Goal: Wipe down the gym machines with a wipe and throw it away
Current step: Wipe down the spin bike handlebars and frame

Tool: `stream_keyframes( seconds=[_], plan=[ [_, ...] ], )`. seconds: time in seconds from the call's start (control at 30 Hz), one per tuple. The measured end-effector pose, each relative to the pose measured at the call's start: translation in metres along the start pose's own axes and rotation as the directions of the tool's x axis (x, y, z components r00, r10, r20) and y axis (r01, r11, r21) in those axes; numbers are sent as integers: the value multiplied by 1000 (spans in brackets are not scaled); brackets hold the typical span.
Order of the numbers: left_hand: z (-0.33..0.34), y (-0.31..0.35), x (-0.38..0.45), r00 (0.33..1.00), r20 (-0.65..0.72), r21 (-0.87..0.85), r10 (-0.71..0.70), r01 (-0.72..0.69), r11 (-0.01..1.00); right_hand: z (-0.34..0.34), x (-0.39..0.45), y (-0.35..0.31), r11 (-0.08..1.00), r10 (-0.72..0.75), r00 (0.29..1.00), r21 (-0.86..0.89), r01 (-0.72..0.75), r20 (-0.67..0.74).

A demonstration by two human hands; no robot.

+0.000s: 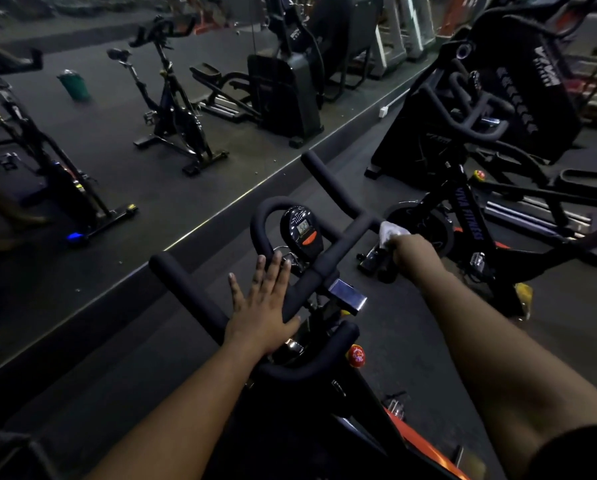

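The right hand (413,252) grips the white wipe (390,233) against the right end of the handlebar (328,268), whose crossbar runs back toward the left hand (262,310), lying flat and empty on it.

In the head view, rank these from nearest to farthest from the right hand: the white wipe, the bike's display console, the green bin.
1. White wipe: gripped in the right hand itself, on the handlebar's right end.
2. Display console: to its left, mid-handlebar.
3. Green bin: far upper left, seemingly a reflection in the wall mirror.
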State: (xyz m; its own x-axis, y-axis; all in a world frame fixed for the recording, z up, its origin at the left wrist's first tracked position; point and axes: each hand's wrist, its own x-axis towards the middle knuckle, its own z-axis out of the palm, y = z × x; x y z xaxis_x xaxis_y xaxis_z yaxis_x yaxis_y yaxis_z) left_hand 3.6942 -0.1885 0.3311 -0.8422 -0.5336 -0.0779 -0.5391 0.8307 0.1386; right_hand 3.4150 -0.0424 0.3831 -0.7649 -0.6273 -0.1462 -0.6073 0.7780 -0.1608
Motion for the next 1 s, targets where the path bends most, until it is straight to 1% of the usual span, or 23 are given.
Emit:
stream_keyframes(
  seconds=[0.07,0.13,0.17,0.2,0.23,0.27,0.3,0.33,0.37,0.4,0.43,0.47,0.5,0.53,0.57,0.6,0.63,0.7,0.73,0.8,0.87,0.93,1.0],
  plan=[
    [0,-1,0,1000,-9,-6,18,-18,1000,14,-24,3,999,-30,987,25,34,-159],
    [-1,-1,-2,999,-1,-10,34,-34,999,22,-50,1,998,-54,973,17,59,-225],
    [-1,-2,-1,999,-4,-10,39,-39,999,27,-55,-4,997,-71,973,-2,72,-221],
    [-1,-3,-2,999,-10,-7,48,-48,999,31,-65,-10,994,-108,976,13,112,-190],
    [-1,-4,-2,998,-19,-13,53,-53,998,36,-72,-17,983,-178,973,9,181,-146],
    [-1,-4,-2,998,-26,-24,65,-66,998,39,-85,-25,975,-218,972,15,220,-90],
    [-1,-4,-3,995,-45,-43,85,-87,995,43,-98,-32,972,-234,971,16,235,-47],
    [0,-6,-4,990,-83,-68,111,-117,991,49,-108,-36,971,-230,971,52,234,-61],
    [0,-6,-7,979,-142,-104,149,-164,981,52,-124,-38,975,-175,978,121,188,-114],
    [1,-6,-9,963,-209,-145,170,-202,969,54,-136,-39,958,-102,976,245,148,-191],
    [0,-3,-11,946,-269,-189,182,-237,953,54,-149,-38,916,-16,960,381,126,-280],
    [0,4,-16,931,-317,-239,184,-266,934,57,-165,-36,868,48,940,479,127,-337],
    [-4,12,-18,931,-324,-302,170,-272,914,57,-175,-34,833,82,933,538,129,-350],
    [-6,26,-28,932,-316,-368,178,-293,882,61,-197,-29,817,95,938,564,118,-334],
    [-8,42,-33,932,-310,-429,187,-313,847,65,-213,-22,809,74,950,575,120,-303],
    [-8,55,-36,936,-292,-483,199,-323,814,71,-224,-16,798,44,964,590,124,-262],
    [-8,75,-47,938,-247,-538,243,-341,771,76,-245,-7,782,51,968,613,114,-245],
    [1,107,-64,928,-94,-680,361,-324,658,81,-277,12,721,125,954,686,102,-272],
    [6,124,-76,903,-6,-721,430,-302,624,82,-295,23,682,171,940,724,103,-294],
    [24,145,-89,850,90,-752,519,-284,595,82,-323,34,603,250,916,791,105,-313],
    [40,184,-113,799,98,-778,594,-310,546,81,-367,61,544,362,872,834,91,-331],
    [56,208,-123,796,91,-840,598,-262,476,85,-395,78,504,427,843,860,80,-328],
    [60,246,-147,790,64,-871,609,-253,420,89,-434,106,467,479,819,882,68,-316]
  ],
)
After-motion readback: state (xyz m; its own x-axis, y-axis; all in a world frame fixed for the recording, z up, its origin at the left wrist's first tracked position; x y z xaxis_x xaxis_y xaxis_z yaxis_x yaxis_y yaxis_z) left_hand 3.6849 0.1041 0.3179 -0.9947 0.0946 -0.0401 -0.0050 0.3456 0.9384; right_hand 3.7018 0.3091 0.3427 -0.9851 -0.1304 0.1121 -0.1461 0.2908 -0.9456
